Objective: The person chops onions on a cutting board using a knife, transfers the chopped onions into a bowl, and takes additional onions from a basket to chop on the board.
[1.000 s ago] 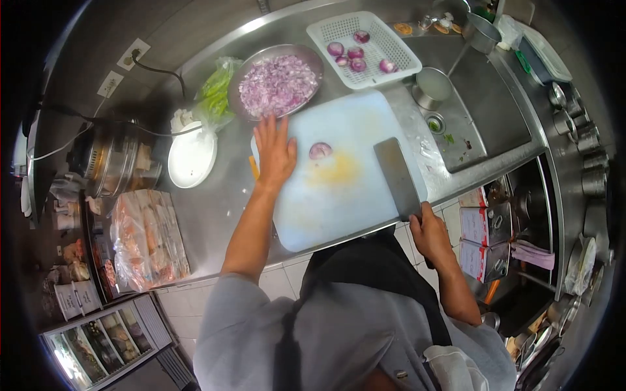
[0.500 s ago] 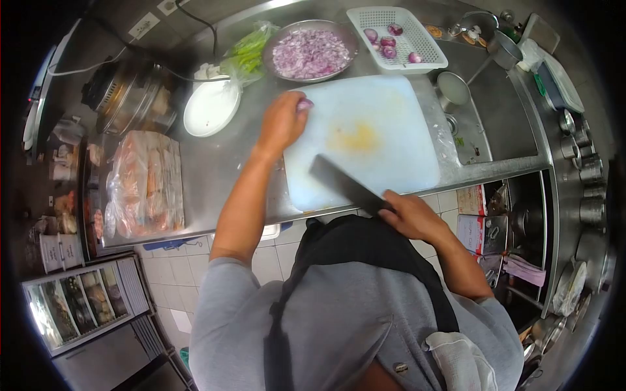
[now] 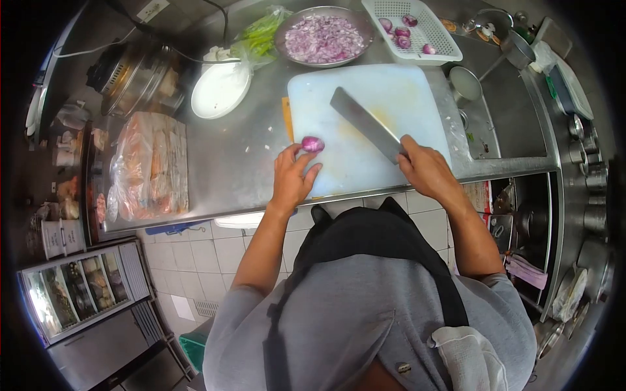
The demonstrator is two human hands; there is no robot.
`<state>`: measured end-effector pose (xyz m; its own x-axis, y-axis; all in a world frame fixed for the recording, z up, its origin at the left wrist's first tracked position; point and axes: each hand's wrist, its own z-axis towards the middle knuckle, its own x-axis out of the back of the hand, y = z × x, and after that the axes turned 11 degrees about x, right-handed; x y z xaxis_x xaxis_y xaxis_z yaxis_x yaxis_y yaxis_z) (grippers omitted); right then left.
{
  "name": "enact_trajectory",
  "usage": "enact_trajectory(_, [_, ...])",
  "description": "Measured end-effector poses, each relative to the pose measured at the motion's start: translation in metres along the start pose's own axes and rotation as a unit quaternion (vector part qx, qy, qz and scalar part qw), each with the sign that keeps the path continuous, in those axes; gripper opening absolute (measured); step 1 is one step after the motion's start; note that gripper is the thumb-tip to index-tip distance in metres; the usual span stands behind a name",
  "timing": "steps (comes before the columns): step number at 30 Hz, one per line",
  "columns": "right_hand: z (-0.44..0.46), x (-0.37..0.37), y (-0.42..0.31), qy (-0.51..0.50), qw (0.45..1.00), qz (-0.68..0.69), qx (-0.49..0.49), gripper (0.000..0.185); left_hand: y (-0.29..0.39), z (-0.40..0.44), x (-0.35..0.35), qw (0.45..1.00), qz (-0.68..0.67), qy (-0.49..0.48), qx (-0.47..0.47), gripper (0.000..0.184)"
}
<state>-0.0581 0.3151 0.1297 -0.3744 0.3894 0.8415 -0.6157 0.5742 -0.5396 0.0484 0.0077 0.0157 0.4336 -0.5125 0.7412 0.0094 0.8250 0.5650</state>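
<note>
A purple shallot or small red onion (image 3: pixel 313 144) is at the left side of the white cutting board (image 3: pixel 365 85). My left hand (image 3: pixel 291 177) is beside it, fingertips at its left edge and thumb held apart below; I cannot tell if the fingertips touch it. In my right hand (image 3: pixel 427 168) is a broad-bladed kitchen knife (image 3: pixel 368 125), its blade over the board pointing away and to the left. Behind the board stands a metal bowl (image 3: pixel 280 44) of chopped purple onion. A white perforated basket (image 3: pixel 450 49) holds several whole ones.
Left of the board are a white plate (image 3: pixel 218 94), green vegetables (image 3: pixel 263 40) in plastic and a large plastic-wrapped pack (image 3: pixel 150 166). On the right, a metal pot (image 3: pixel 464 88) stands by the sink (image 3: pixel 515 117). The counter's front edge runs close to my body.
My left hand has come nearer to my body, and its grip on the onion has loosened. The knife has moved forward and right, farther over the board. The view has shifted slightly.
</note>
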Motion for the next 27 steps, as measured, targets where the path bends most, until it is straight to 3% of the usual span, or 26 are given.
enact_trajectory(3, [-0.004, -0.03, 0.012, -0.054, 0.998, -0.043, 0.007, 0.014, 0.004, 0.013, -0.006, 0.998, -0.028, 0.034, 0.053, 0.024])
enact_trajectory(7, [0.002, -0.026, 0.007, -0.103, 0.994, -0.047, 0.001, 0.018, 0.002, 0.045, -0.017, 0.998, -0.051, 0.032, 0.037, 0.019])
enact_trajectory(15, [0.02, 0.0, -0.018, -0.113, 0.991, -0.06, 0.031, 0.018, 0.009, 0.071, -0.017, 0.998, -0.049, 0.018, -0.027, 0.015])
enact_trajectory(21, [0.027, -0.002, -0.031, -0.127, 0.989, -0.069, 0.042, 0.017, 0.014, 0.077, -0.014, 0.995, -0.075, -0.062, 0.034, 0.015])
enact_trajectory(27, [0.027, -0.005, -0.029, -0.14, 0.988, -0.069, -0.007, 0.016, 0.0, 0.084, -0.02, 0.996, -0.074, -0.058, -0.005, 0.012])
